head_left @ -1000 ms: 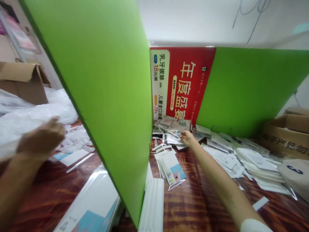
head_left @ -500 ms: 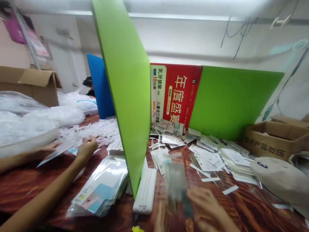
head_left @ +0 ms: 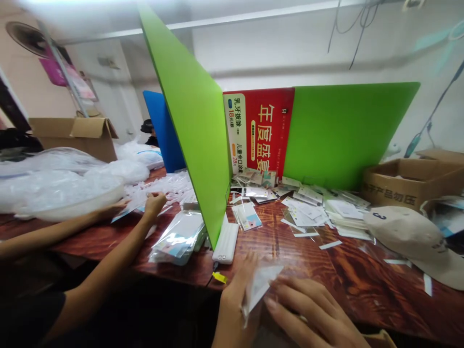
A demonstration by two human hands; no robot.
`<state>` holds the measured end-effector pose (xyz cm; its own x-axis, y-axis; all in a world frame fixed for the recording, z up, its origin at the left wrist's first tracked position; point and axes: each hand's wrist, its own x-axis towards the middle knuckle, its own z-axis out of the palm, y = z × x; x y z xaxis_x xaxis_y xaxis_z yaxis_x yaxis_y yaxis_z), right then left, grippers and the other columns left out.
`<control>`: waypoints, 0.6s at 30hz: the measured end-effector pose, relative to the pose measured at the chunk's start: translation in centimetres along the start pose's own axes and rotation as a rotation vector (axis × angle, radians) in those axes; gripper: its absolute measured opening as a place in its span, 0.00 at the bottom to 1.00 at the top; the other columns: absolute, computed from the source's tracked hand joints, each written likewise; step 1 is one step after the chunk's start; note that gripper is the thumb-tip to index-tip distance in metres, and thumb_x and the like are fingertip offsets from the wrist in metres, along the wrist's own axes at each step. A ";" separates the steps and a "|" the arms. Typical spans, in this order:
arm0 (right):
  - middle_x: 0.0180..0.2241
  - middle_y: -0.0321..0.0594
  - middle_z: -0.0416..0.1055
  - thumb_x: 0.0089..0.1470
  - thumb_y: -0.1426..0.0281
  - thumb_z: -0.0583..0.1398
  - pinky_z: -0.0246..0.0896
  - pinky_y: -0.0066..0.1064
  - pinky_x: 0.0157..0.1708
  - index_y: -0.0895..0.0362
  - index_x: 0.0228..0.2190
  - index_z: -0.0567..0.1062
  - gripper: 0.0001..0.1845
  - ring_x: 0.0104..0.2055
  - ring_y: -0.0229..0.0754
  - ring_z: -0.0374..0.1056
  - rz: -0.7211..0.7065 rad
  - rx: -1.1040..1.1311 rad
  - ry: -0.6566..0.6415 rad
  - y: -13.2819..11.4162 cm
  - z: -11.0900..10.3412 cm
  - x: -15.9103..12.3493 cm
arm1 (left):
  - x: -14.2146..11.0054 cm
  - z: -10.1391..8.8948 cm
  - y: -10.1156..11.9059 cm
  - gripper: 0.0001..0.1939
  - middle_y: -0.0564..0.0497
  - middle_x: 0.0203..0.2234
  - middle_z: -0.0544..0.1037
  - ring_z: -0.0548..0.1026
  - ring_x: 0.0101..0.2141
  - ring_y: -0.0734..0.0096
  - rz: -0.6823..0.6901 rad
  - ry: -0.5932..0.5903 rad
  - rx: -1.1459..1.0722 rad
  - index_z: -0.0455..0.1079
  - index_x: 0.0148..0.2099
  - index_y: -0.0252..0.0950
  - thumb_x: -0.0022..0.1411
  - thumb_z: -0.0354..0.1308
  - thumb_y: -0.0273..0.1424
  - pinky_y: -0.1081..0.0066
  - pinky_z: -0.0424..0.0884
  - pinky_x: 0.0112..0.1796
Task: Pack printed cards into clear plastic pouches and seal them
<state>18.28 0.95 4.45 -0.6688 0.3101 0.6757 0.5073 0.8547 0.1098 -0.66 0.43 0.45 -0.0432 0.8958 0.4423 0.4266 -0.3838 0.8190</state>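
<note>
Tabletop [head_left: 286,251], right hand [head_left: 315,309] back from pile [head_left: 253,179]

A cap [head_left: 409,237] lies near a carton [head_left: 416,181]. A red sign [head_left: 271,130] stands between green panels [head_left: 337,135]; a fan [head_left: 27,38] is upper left.

Reddish-brown table [head_left: 281,253]: bagged cards [head_left: 249,216], beige cap [head_left: 406,231], white strips [head_left: 330,245].

The left hand [head_left: 237,288] is blurred; the right hand [head_left: 313,307], cut off by the bottom edge, hides part of the packet [head_left: 261,284].
</note>
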 end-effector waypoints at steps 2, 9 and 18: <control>0.47 0.41 0.79 0.68 0.67 0.53 0.72 0.33 0.46 0.56 0.50 0.75 0.15 0.48 0.46 0.76 -0.047 -0.062 0.024 0.3 -0.2 0.6 | 0.6 0.0 -1.3 0.19 0.50 0.44 0.84 0.81 0.47 0.54 0.063 0.005 0.037 0.76 0.55 0.39 0.65 0.53 0.33 0.67 0.78 0.42; 0.51 0.41 0.76 0.65 0.66 0.55 0.72 0.39 0.45 0.61 0.52 0.73 0.19 0.50 0.51 0.75 -0.168 -0.065 -0.234 0.8 -0.2 1.0 | 0.8 -1.1 -2.8 0.22 0.39 0.53 0.78 0.75 0.54 0.52 0.385 -0.053 0.342 0.74 0.55 0.32 0.60 0.52 0.21 0.53 0.70 0.57; 0.53 0.45 0.74 0.67 0.70 0.53 0.73 0.37 0.48 0.60 0.55 0.70 0.18 0.53 0.49 0.73 -0.080 0.068 -0.210 2.1 1.9 -2.0 | 0.7 -1.1 -2.2 0.29 0.38 0.50 0.80 0.80 0.48 0.50 0.595 -0.167 0.865 0.70 0.55 0.25 0.49 0.50 0.18 0.57 0.80 0.46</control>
<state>19.64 2.93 1.96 -0.8075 0.3139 0.4994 0.4151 0.9039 0.1030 -2.60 1.64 -0.62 0.4803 0.6614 0.5761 0.8384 -0.5392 -0.0799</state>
